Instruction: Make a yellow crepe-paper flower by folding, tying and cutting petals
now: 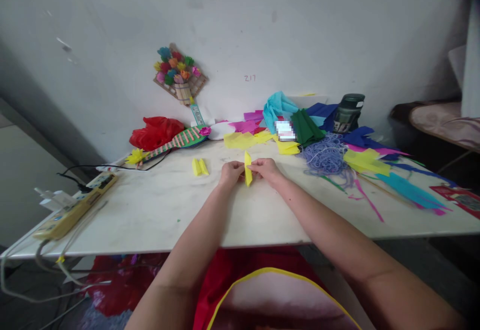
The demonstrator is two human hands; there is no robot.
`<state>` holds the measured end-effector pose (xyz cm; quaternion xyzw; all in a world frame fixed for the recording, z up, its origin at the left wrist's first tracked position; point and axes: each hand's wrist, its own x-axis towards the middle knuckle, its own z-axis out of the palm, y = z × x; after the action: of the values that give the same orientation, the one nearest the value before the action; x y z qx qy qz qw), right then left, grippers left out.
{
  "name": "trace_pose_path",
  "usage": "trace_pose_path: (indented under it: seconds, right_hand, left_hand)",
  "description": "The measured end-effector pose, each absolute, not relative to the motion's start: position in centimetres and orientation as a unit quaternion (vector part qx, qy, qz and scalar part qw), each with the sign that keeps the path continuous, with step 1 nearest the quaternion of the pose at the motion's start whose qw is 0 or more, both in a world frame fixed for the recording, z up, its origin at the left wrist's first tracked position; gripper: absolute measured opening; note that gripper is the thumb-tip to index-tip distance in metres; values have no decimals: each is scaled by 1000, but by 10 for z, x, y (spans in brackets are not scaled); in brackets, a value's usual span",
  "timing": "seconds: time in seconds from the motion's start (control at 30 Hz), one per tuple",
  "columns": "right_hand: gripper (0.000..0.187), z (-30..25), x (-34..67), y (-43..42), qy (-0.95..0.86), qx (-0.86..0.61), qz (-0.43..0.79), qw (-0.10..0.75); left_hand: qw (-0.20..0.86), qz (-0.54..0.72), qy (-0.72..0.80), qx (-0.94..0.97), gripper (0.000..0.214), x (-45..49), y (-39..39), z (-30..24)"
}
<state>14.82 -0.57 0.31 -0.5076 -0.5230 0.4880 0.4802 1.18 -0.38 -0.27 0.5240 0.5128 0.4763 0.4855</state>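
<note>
A folded yellow paper strip [248, 169] stands lengthwise between the person's two hands, near the middle of the bench [150, 215] and slightly above its surface or touching it, which of the two I cannot tell. The left hand [232, 172] pinches it from one side and the right hand [266, 171] from the other, both grips narrow, with fingertips closed on the paper around its middle; its two pointed ends stay free. To the left of the hands, well apart from them, yellow folded pieces [200, 167] lie side by side on the bench. Just beyond the hands, yellow sheets [240, 140] lie flat, with pink paper [243, 126] behind them. To the right of these come crumpled light blue paper [279, 110], pleated dark green paper [306, 129] and a loose tangle of bluish-purple yarn [325, 156], with a dark lidded container [348, 113] upright behind the yarn. Farther right lie another yellow sheet [364, 162] and a turquoise strip [410, 190]. At the back left, a green craft piece [180, 142] with rows of sticks lies before a red plastic bag [157, 132]. A power strip [77, 207] lies along the left edge, and a lattice ornament [178, 77] with many-coloured flowers rests against the wall [300, 30].
</note>
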Motion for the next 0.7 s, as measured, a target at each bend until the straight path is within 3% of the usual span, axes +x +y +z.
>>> trace_pose_path:
  seconds: [0.27,0.7]
  right_hand:
    - [30,-2,149,-1,-526,-514,472,487]
    - [27,0,150,-2,-541,-533,453,466]
  left_hand:
    - [498,479,492,530,30,12,-8,0]
    - [511,457,467,558,34,7,-7,-1]
